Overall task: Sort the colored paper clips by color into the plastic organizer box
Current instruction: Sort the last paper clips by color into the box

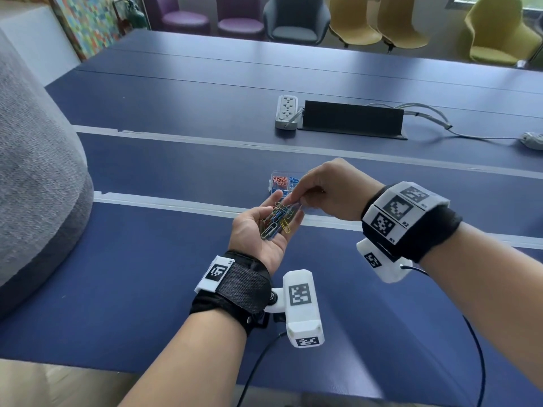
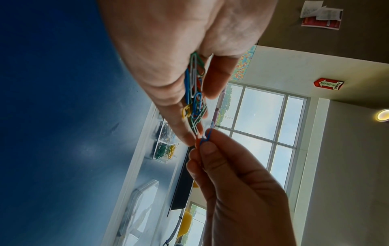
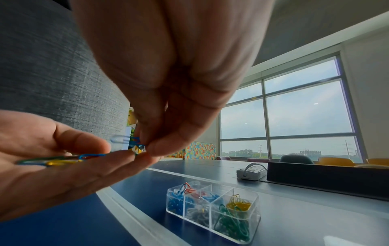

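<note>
At centre frame the left hand (image 1: 266, 227) lay palm-up and relaxed, cradling a tangle of paper clips (image 1: 277, 220), light, springy wire best nipped at one loop end, where the right hand (image 1: 326, 188) pinched a blue paper clip (image 2: 207, 135), above the organizer box (image 3: 212, 209) on the table (image 1: 147, 274).

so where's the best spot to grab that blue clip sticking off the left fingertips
Pinch the rounded free end of the blue clip, coming in from beyond the left hand fingertips. That loop overhangs the pile, so the right hand can probably draw it outward.
</note>
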`<state>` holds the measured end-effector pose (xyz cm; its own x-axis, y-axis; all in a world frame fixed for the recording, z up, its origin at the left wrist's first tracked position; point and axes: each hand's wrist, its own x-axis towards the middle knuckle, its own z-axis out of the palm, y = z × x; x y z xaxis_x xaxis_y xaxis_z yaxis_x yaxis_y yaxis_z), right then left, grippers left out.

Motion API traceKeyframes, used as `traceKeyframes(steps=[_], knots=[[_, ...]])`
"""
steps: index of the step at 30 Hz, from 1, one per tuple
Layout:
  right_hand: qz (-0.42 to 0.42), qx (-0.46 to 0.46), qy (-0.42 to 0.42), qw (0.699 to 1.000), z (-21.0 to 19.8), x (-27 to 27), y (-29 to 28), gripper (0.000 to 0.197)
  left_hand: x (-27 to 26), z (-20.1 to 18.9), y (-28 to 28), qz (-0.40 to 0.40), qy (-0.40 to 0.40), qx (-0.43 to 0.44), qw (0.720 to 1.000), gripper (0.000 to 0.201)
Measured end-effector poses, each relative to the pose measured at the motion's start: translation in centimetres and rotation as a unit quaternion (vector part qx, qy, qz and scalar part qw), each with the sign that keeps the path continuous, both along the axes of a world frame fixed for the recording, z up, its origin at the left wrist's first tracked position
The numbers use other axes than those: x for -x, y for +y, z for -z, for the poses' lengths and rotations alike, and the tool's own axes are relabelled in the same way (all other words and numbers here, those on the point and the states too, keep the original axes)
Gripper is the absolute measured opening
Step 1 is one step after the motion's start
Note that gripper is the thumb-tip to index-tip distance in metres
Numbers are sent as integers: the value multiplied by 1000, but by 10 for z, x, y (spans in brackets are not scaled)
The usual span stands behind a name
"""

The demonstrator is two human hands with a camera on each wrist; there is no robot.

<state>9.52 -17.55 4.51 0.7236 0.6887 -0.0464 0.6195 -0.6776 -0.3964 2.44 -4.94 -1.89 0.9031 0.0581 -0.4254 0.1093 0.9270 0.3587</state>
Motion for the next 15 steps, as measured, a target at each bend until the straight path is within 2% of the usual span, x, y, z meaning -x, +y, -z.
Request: traceKeyframes(steps=[4, 6, 8, 10, 11, 12, 13, 15], knots=[[30, -13, 9, 999, 0, 5, 5, 28, 0, -1, 0, 5, 0, 3, 1000, 37], [89, -45, 76, 992, -1, 5, 8, 28, 1, -2, 0, 10, 2, 3, 1000, 40], [146, -129, 199, 960, -1, 6, 13, 19, 0, -3, 0, 15, 5, 6, 1000, 43], [189, -212, 324, 903, -3, 8, 18, 6, -1, -2, 0, 20, 5, 9, 1000, 47], [196, -232, 361, 882, -4, 9, 18, 7, -1, -2, 1, 23, 4, 10, 1000, 49], [189, -237, 378, 875, -4, 9, 18, 9, -2, -1, 1, 27, 3, 10, 1000, 51], [169, -222, 365, 888, -3, 9, 18, 10, -1, -1, 2, 34, -1, 11, 999, 52], [99, -123, 244, 957, -1, 10, 16, 13, 0, -1, 3, 44, -12, 11, 999, 54]])
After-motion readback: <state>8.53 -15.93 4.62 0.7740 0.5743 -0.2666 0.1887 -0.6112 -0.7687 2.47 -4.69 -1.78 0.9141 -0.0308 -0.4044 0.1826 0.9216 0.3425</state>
